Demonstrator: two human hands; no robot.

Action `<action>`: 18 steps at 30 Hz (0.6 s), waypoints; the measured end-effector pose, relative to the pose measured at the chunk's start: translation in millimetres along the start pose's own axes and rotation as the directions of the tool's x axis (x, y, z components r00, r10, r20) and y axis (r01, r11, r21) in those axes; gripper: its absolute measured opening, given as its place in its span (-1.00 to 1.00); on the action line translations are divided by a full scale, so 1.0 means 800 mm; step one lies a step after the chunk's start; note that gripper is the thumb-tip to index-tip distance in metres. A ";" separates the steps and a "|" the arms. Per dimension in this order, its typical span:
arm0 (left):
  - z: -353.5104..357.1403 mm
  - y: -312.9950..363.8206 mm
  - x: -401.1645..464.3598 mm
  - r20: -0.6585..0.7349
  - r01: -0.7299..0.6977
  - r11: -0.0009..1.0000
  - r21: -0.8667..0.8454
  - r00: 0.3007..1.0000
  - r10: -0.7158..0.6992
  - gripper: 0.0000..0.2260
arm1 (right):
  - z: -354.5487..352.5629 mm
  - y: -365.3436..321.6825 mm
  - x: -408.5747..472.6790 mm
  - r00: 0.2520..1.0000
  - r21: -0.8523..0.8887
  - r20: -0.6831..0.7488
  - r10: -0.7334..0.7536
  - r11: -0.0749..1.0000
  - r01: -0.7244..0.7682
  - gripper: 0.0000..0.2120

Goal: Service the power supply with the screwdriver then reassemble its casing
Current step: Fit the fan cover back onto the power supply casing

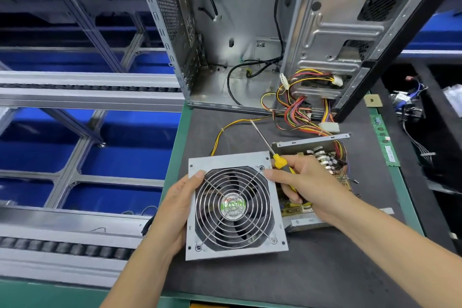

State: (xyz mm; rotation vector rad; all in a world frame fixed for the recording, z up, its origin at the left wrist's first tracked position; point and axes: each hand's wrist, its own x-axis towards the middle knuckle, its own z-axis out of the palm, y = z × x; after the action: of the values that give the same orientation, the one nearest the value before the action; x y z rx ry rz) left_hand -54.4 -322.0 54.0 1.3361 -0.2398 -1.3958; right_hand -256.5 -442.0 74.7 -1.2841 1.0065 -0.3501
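From the head view, an open computer case [250, 32] stands upright at the far edge of the bench [175, 147], its side removed; inside it lie a few black cables, and a bundle of coloured wires [300, 110] spills out of its lower right corner onto the dark mat [312, 270] that covers the bench. Those wires run to the power supply base [322, 157], an open metal tray sitting toward the right edge of the mat, which holds a circuit board with capacitors and coils packed in it. The power supply cover [235, 207], a grey metal plate carrying a round fan behind a wire grille, is lifted over the middle of the mat just left of the base, fan side facing up toward the camera. The left hand [175, 212] grips the cover's left edge, thumb on top near the grille. The right hand [307, 182] holds the screwdriver [268, 147] by its yellow handle in curled fingers while a fingertip touches the cover's upper right corner; the tool's long axis runs diagonally, its thin steel shaft pointing away and to the left toward the case, tip in the air. A green memory stick [385, 142] lies along the bench's right edge.
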 end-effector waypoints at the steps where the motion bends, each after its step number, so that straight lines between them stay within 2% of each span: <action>1: 0.000 0.000 0.000 0.005 0.003 1.000 0.001 1.000 -0.003 -0.68 | 0.000 0.001 0.000 1.000 0.010 -0.005 -0.010 1.000 0.010 -0.81; 9: 0.001 0.002 0.001 -0.013 0.031 0.999 0.004 0.999 -0.031 -0.69 | 0.002 0.006 0.002 0.999 0.042 -0.013 -0.038 0.998 0.039 -0.84; 18: 0.005 0.003 -0.002 -0.024 -0.004 0.999 0.039 1.000 0.005 -0.72 | 0.002 0.005 0.002 0.999 0.026 -0.021 -0.038 0.999 0.039 -0.86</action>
State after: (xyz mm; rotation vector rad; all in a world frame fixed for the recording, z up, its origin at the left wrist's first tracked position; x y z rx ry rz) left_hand -57.0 -323.8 58.0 1.3830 -0.2553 -1.3765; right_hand -255.6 -441.2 69.9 -1.2792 0.9926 -0.4056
